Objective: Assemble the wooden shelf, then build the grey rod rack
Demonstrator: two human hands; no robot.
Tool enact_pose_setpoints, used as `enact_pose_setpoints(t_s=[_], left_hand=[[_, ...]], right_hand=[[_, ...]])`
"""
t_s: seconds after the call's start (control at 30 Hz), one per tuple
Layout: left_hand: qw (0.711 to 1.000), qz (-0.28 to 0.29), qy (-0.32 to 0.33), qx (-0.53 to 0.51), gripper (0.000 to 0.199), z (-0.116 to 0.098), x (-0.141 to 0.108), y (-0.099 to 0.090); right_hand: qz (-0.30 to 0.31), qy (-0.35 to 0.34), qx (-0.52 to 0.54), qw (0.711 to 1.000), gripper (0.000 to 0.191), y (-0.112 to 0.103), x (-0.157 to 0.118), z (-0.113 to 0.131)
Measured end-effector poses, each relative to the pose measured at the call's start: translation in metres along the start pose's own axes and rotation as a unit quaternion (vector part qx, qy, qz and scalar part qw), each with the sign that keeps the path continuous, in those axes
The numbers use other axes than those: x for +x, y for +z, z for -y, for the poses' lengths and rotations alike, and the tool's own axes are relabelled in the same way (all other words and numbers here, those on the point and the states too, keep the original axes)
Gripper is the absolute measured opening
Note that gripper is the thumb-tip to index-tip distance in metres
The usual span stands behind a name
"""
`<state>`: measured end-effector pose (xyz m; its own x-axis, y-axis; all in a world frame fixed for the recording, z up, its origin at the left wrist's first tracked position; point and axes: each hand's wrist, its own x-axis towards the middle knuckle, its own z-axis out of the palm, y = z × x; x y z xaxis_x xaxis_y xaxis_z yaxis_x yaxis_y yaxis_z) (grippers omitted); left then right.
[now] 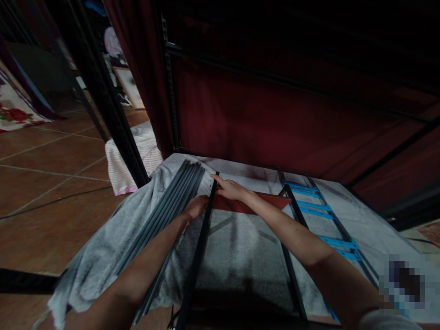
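Note:
A black metal frame [202, 233] stands in front of me, its two long bars running away toward the back. My left hand [196, 207] is closed at the outer side of the left bar, fingertips partly hidden by it. Across that bar's far end lies my right hand [231, 189], with the index finger stretched over the top and the other fingers curled under. A reddish-brown board [252, 207] spans between the two bars below my right wrist. Whether the right fingers also touch the board cannot be made out.
Several grey tubes [168, 211] lie side by side on a grey blanket [103, 238] at left. Blue-runged dark rails [314, 206] lie at right. Black uprights [103, 91] and a dark red curtain [268, 119] enclose the space. A cable [62, 200] crosses the tiled floor.

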<state>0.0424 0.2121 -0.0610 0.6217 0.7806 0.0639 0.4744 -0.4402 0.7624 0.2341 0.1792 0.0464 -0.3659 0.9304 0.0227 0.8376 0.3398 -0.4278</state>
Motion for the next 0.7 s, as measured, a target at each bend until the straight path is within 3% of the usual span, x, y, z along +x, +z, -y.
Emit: enact_pose_setpoints(t_s=[0.17,0.3,0.4,0.5,0.7], left_hand=[[0.998,-0.02,-0.024,-0.054,0.012,-0.004,0.0,-0.001],[0.988,-0.068,-0.063,-0.12,0.014,-0.009,0.005,-0.008],[0.969,-0.122,-0.093,-0.192,0.029,-0.019,0.011,-0.015],[0.945,-0.15,-0.104,-0.272,0.045,-0.031,0.017,-0.02],[0.915,-0.157,-0.105,-0.356,0.043,-0.045,0.02,-0.022]], right_hand=[[-0.043,0.034,-0.024,0.998,0.073,-0.006,-0.017,0.005],[-0.068,0.058,-0.054,0.995,0.054,-0.007,-0.037,0.003],[-0.069,0.075,-0.071,0.992,0.031,-0.004,-0.046,-0.002],[-0.078,0.09,-0.068,0.991,0.021,0.001,-0.047,-0.006],[-0.116,0.086,-0.04,0.989,0.017,0.007,-0.043,-0.009]])
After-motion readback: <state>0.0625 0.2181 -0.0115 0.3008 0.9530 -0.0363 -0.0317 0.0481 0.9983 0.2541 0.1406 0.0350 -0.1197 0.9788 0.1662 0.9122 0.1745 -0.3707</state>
